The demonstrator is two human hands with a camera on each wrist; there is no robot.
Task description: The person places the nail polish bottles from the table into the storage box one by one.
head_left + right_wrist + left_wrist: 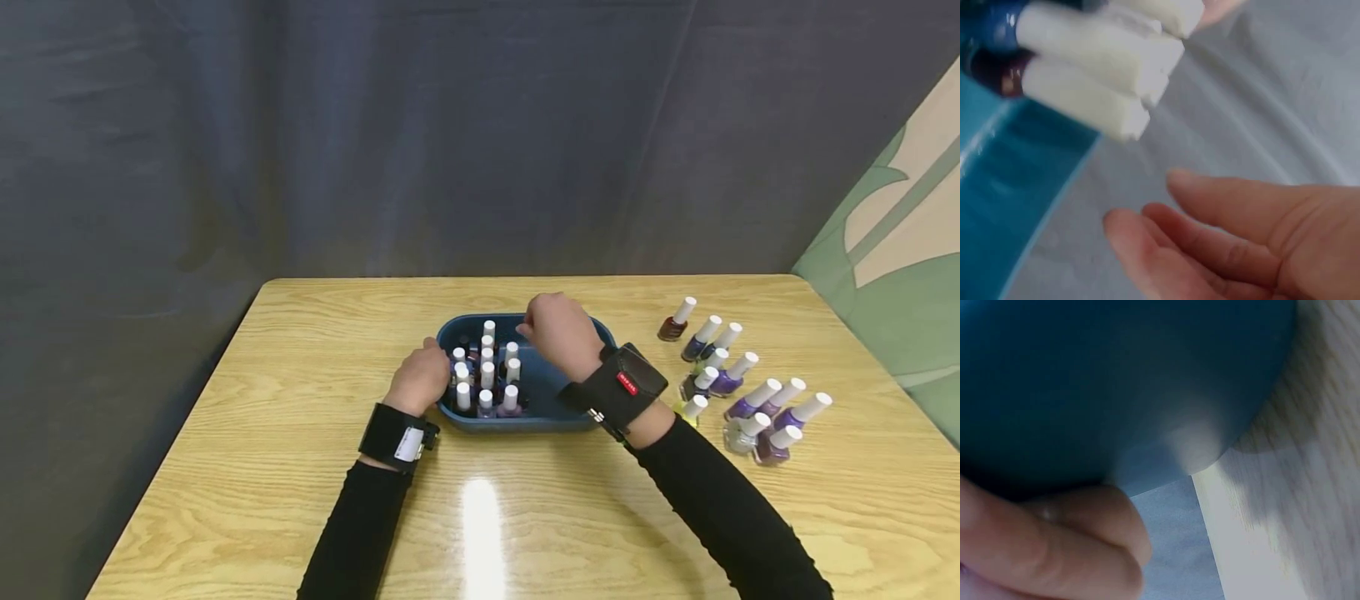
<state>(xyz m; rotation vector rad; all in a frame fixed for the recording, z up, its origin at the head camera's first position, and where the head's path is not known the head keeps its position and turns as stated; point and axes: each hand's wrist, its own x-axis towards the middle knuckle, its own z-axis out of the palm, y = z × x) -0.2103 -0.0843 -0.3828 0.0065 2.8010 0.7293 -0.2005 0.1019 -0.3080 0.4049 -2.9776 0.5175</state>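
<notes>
A dark blue oval tub [558, 423] stands on the table, its left half holding several upright nail polish bottles [487, 375] with white caps. My left hand [416, 379] grips the tub's left end; in the left wrist view its curled fingers [1054, 544] lie against the outer wall. Over the tub's back right part is my right hand [562, 332]. The right wrist view shows its thumb and fingers [1229, 206] loosely bent and apart, with nothing between them, near the white caps [1085, 100] of the bottles.
To the right of the tub, more nail polish bottles [742, 406] stand in a loose group, in purple, dark blue, yellow and clear. A dark red bottle [672, 327] is at the back of that group. A grey curtain [480, 142] hangs behind the wooden table [300, 417].
</notes>
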